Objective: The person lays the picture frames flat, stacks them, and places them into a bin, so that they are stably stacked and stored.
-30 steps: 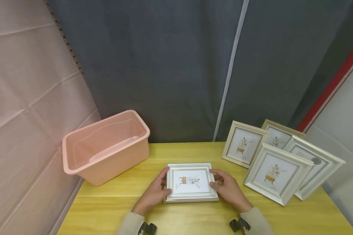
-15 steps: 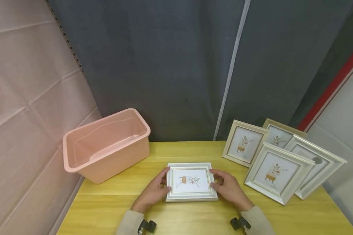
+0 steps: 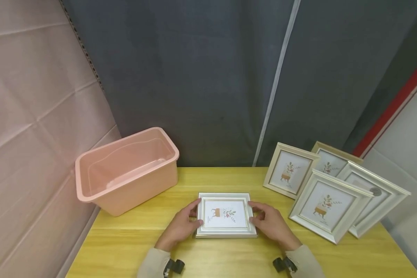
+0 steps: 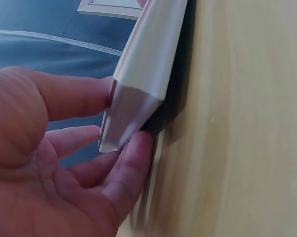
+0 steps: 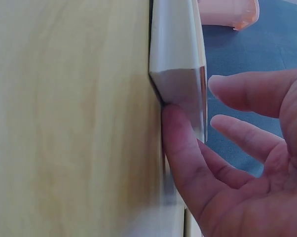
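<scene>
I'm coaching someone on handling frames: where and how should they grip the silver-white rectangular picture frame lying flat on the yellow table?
Probably by the left and right ends of the silver-white rectangular picture frame, coming low from both sides: it lies flat, but its edges slope inward underneath, seemingly leaving room to hook under.

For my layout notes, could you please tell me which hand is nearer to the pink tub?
Left. The left hand is in front and right of the pink tub; the right hand is farther right, across the held frame.
</scene>
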`<control>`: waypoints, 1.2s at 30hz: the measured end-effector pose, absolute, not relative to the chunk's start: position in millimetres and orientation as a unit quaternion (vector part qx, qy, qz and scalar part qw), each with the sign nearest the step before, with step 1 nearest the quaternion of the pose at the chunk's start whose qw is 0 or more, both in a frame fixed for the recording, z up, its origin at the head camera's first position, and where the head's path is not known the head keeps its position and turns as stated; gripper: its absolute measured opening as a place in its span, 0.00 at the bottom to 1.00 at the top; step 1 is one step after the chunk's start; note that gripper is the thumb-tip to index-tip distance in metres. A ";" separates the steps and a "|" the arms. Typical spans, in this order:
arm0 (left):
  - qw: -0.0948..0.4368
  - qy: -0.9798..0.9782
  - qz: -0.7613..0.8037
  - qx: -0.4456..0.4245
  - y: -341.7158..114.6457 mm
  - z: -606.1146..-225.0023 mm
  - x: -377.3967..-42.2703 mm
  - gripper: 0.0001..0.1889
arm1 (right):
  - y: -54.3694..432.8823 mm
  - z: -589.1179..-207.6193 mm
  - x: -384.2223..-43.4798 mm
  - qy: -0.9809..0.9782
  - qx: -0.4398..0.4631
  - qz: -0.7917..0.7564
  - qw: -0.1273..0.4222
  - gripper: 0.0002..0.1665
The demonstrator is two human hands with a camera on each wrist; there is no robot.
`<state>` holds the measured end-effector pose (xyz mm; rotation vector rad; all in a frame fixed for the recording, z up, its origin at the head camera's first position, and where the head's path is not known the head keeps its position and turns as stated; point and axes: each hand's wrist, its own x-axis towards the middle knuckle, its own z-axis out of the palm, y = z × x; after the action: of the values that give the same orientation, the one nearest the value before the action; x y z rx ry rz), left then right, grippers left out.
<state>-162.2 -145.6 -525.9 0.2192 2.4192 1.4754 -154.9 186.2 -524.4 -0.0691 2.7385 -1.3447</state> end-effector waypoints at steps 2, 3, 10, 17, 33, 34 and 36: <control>0.145 0.847 0.506 0.074 -145.4 -524.3 -161.4 0.39 | 186.6 -524.1 -155.0 0.894 -0.023 -0.444 0.048 0.30; 0.141 0.850 0.501 0.074 -145.2 -524.0 -161.3 0.39 | 186.6 -523.9 -155.2 0.893 -0.023 -0.448 0.050 0.30; 0.117 0.871 0.470 0.083 -144.3 -526.2 -163.8 0.37 | 187.6 -525.0 -156.9 0.887 -0.016 -0.458 0.062 0.31; 0.113 0.876 0.460 0.089 -144.9 -528.7 -165.0 0.37 | 191.3 -522.2 -154.6 0.884 -0.025 -0.462 0.070 0.33; 0.106 0.882 0.450 0.089 -145.3 -529.7 -166.7 0.37 | 210.9 -489.8 -147.4 0.880 -0.099 -0.464 0.024 0.30; 0.106 0.882 0.450 0.089 -145.4 -529.9 -166.6 0.37 | 211.8 -487.4 -146.5 0.879 -0.099 -0.466 0.019 0.30; 0.107 0.883 0.449 0.086 -145.5 -530.4 -166.3 0.37 | 214.2 -483.3 -145.0 0.879 -0.107 -0.465 0.005 0.29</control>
<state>-166.3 -145.5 -530.4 0.2542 2.5977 1.3230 -145.0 214.2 -483.3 -0.3365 2.7518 -1.4577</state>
